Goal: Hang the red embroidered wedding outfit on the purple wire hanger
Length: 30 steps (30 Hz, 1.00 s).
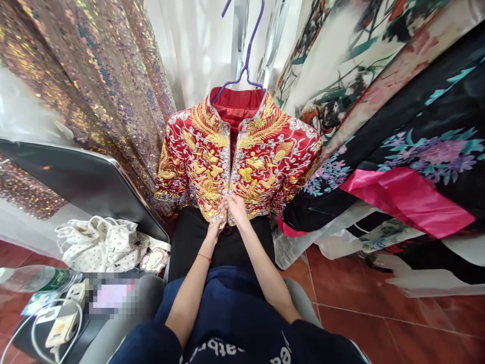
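A red jacket (pixel 265 151) with gold and silver embroidery hangs in front of me on a purple hanger (pixel 249 50). Its front edges part at the collar and come close together lower down. My left hand (pixel 215 226) is closed on the lower front edge, near the hem, with a thin red string at the wrist. Just above it, my right hand (pixel 235 206) pinches the front opening, fingers bent together. Whatever small fastening lies between the right fingertips is hidden. Black cloth (pixel 189 242) covers my lap under the jacket.
Sequined fabric (pixel 125 65) hangs at the left behind a dark panel (pixel 76 172). A spotted white cloth bag (pixel 100 245), a plastic bottle (pixel 41 279) and a power strip (pixel 62 328) with cables are at lower left. Black floral garments (pixel 401 146) with a pink ribbon (pixel 409 197) hang right.
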### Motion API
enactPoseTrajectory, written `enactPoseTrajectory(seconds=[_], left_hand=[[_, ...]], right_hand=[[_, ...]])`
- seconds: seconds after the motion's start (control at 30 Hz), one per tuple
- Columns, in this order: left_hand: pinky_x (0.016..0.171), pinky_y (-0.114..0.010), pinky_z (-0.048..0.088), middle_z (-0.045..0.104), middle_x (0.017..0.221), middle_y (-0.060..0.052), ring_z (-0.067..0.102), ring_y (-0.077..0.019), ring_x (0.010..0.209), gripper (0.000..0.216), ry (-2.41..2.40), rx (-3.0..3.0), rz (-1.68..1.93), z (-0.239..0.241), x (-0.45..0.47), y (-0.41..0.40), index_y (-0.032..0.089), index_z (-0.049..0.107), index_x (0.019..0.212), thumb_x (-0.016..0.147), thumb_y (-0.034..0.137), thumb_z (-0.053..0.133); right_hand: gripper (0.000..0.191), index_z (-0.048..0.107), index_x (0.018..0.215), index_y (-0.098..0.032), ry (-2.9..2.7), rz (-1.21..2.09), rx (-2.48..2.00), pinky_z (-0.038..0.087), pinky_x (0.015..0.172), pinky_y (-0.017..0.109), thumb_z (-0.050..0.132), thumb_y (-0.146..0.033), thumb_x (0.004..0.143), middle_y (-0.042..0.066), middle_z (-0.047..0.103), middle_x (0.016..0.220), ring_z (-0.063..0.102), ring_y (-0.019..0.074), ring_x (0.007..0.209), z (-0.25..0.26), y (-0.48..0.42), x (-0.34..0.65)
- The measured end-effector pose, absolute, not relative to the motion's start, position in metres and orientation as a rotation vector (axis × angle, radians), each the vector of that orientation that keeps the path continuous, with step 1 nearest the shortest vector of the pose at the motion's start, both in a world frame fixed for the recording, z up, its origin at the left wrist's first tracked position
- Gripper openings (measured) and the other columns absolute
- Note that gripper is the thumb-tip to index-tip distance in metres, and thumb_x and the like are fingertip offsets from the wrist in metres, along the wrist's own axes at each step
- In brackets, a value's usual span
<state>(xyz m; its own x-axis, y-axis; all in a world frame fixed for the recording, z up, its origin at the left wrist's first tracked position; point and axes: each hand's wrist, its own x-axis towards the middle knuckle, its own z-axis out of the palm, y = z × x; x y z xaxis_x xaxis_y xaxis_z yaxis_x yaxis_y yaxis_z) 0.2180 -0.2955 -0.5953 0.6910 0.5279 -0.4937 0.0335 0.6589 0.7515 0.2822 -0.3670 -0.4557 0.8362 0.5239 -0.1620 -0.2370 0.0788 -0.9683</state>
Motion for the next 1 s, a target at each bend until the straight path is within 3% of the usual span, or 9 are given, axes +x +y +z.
enactPoseTrajectory(seconds=[0.07, 0.23, 0.33, 0.43, 0.5, 0.63, 0.7, 0.8, 1.0], left_hand=[[0.075, -0.027, 0.055, 0.076, 0.091, -0.006, 0.07, -0.017, 0.08, 0.046, 0.791, 0.849, 0.341, -0.593, 0.22, -0.297, 0.017, 0.072, 0.109, 0.065, 0.012, 0.082], [0.072, -0.029, 0.053, 0.076, 0.084, -0.007, 0.07, -0.0188, 0.075, 0.047, 0.78, 1.016, 0.339, -0.578, 0.212, -0.296, 0.016, 0.072, 0.108, 0.062, 0.015, 0.085], [0.066, -0.028, 0.049, 0.068, 0.063, -0.003, 0.067, -0.0205, 0.066, 0.032, 0.763, 1.194, 0.3, -0.556, 0.202, -0.287, 0.016, 0.072, 0.084, 0.056, 0.013, 0.088], [0.068, -0.028, 0.046, 0.055, 0.049, 0.0, 0.066, -0.0256, 0.072, 0.033, 0.748, 1.397, 0.335, -0.522, 0.196, -0.277, 0.019, 0.061, 0.059, 0.048, 0.006, 0.09], [0.075, -0.028, 0.045, 0.056, 0.056, -0.002, 0.066, -0.0288, 0.085, 0.033, 0.711, 1.521, 0.408, -0.495, 0.199, -0.275, 0.021, 0.059, 0.058, 0.051, 0.008, 0.089], [0.091, -0.03, 0.04, 0.065, 0.088, -0.007, 0.057, -0.0298, 0.108, 0.021, 0.577, 1.712, 0.59, -0.443, 0.224, -0.285, 0.022, 0.063, 0.076, 0.065, 0.01, 0.078], [0.093, -0.032, 0.038, 0.063, 0.085, -0.008, 0.056, -0.0289, 0.103, 0.016, 0.491, 1.865, 0.685, -0.422, 0.238, -0.29, 0.022, 0.059, 0.07, 0.071, 0.01, 0.069], [0.085, -0.033, 0.038, 0.057, 0.071, -0.007, 0.055, -0.0266, 0.085, 0.021, 0.387, 2.019, 0.75, -0.402, 0.249, -0.292, 0.022, 0.052, 0.061, 0.078, 0.012, 0.061], [0.07, -0.03, 0.034, 0.065, 0.075, -0.009, 0.055, -0.024, 0.074, 0.015, 0.371, 1.995, 0.734, -0.395, 0.244, -0.29, 0.022, 0.063, 0.068, 0.077, 0.01, 0.062]], right_hand=[[0.041, 0.062, 0.071, -0.015, -0.311, 0.507, -1.349, 0.047, 0.051, 0.021, 0.061, -0.05, 0.092, 0.001, 0.064, 0.058, 0.056, 0.009, 0.047, -0.432, -0.369, 0.282], [0.042, 0.062, 0.074, -0.017, -0.451, 0.379, -1.326, 0.047, 0.053, 0.02, 0.062, -0.056, 0.09, -0.002, 0.064, 0.058, 0.056, 0.0075, 0.047, -0.388, -0.376, 0.281], [0.045, 0.06, 0.07, -0.018, -0.505, 0.376, -1.335, 0.046, 0.051, 0.02, 0.063, -0.06, 0.087, -0.003, 0.061, 0.054, 0.055, 0.0077, 0.045, -0.379, -0.378, 0.283], [0.046, 0.059, 0.07, -0.019, -0.517, 0.387, -1.336, 0.045, 0.05, 0.02, 0.063, -0.061, 0.086, -0.004, 0.06, 0.052, 0.053, 0.0071, 0.043, -0.379, -0.38, 0.284], [0.043, 0.059, 0.073, -0.019, -0.511, 0.394, -1.33, 0.043, 0.049, 0.019, 0.061, -0.06, 0.087, -0.005, 0.06, 0.054, 0.052, 0.0065, 0.043, -0.381, -0.38, 0.283], [0.04, 0.058, 0.072, -0.019, -0.504, 0.422, -1.318, 0.04, 0.047, 0.019, 0.061, -0.057, 0.086, -0.005, 0.059, 0.053, 0.052, 0.0068, 0.044, -0.38, -0.381, 0.283], [0.04, 0.058, 0.071, -0.019, -0.502, 0.432, -1.315, 0.037, 0.045, 0.019, 0.063, -0.057, 0.083, -0.005, 0.057, 0.051, 0.049, 0.0066, 0.042, -0.378, -0.382, 0.284], [0.041, 0.058, 0.072, -0.019, -0.484, 0.431, -1.309, 0.028, 0.039, 0.019, 0.063, -0.059, 0.082, -0.008, 0.05, 0.044, 0.037, 0.0053, 0.036, -0.374, -0.383, 0.285], [0.045, 0.06, 0.078, -0.019, -0.429, 0.399, -1.263, 0.024, 0.04, 0.02, 0.061, -0.063, 0.085, -0.009, 0.043, 0.045, 0.031, 0.0053, 0.038, -0.364, -0.377, 0.274]])
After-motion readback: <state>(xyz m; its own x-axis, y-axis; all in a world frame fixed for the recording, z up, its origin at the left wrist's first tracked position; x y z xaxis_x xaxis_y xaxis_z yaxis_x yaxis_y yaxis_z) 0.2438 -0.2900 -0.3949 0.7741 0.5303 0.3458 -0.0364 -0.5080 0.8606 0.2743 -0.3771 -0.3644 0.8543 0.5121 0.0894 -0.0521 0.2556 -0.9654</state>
